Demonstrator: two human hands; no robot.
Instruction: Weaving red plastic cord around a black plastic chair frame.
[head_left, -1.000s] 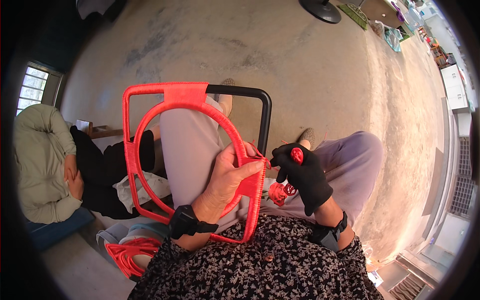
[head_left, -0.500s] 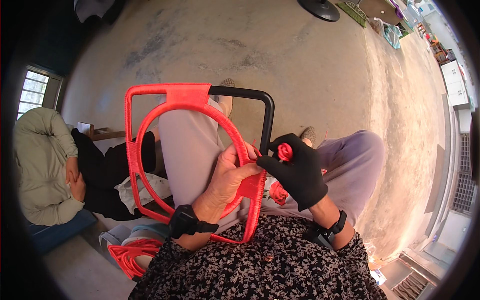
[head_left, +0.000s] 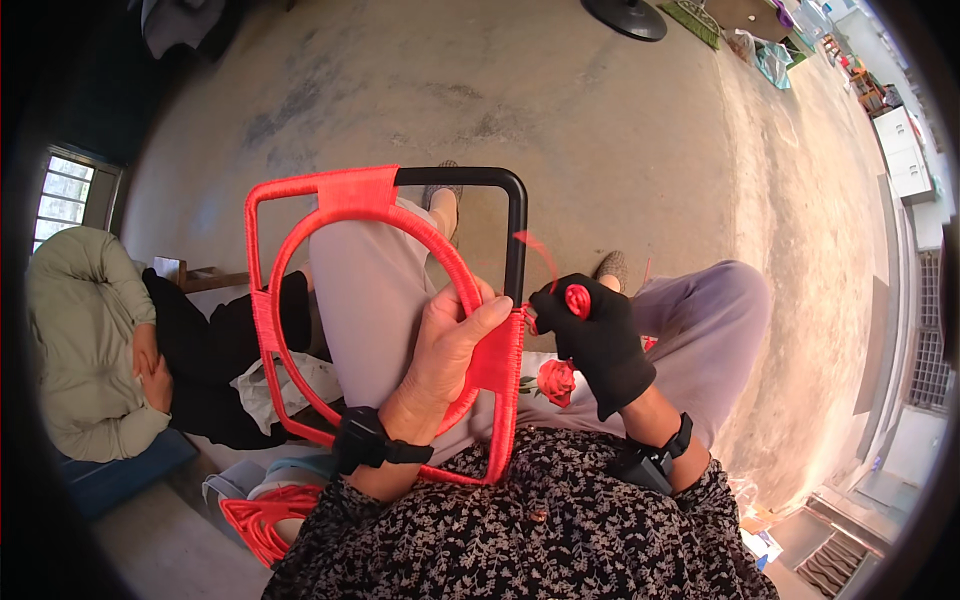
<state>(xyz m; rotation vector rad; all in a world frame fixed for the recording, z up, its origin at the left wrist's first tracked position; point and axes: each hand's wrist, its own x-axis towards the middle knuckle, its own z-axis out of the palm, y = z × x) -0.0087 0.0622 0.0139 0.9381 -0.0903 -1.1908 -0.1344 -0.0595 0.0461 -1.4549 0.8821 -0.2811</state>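
Frame (head_left: 358, 190): a rounded rectangle with a ring set inside it, held up over the wearer's lap, mostly above the left thigh.
Red wrapping (head_left: 447, 252): bright, slightly glossy and finely ribbed, it covered the ring, the left side and part of the top; broad flat bands joined ring to rectangle at top, left and right.
Black bar (head_left: 516, 230): the frame's bare part, smooth and dark, ran from mid-top round the upper right corner and down to where the wrapping began again.
Left hand (head_left: 435, 350): bare, clamped on the right-hand band, thumb flat on top, fingers behind.
Right hand (head_left: 603, 345): gloved in black, just beside the frame, fingers curled round a red bundle (head_left: 577, 300); whether the fingertips pinched anything, I could not tell.
Strand (head_left: 540, 250): thin, red and blurred, arched between the black bar and the glove.
Lap (head_left: 700, 310): pale purple trousers, with a red rose shape (head_left: 557, 383) below the glove.
Left side: a seated person (head_left: 95, 340) with clasped hands, and red coils (head_left: 258, 525) lower down.
Beyond: concrete floor (head_left: 380, 90), green broom (head_left: 692, 22), white cabinet (head_left: 903, 150).
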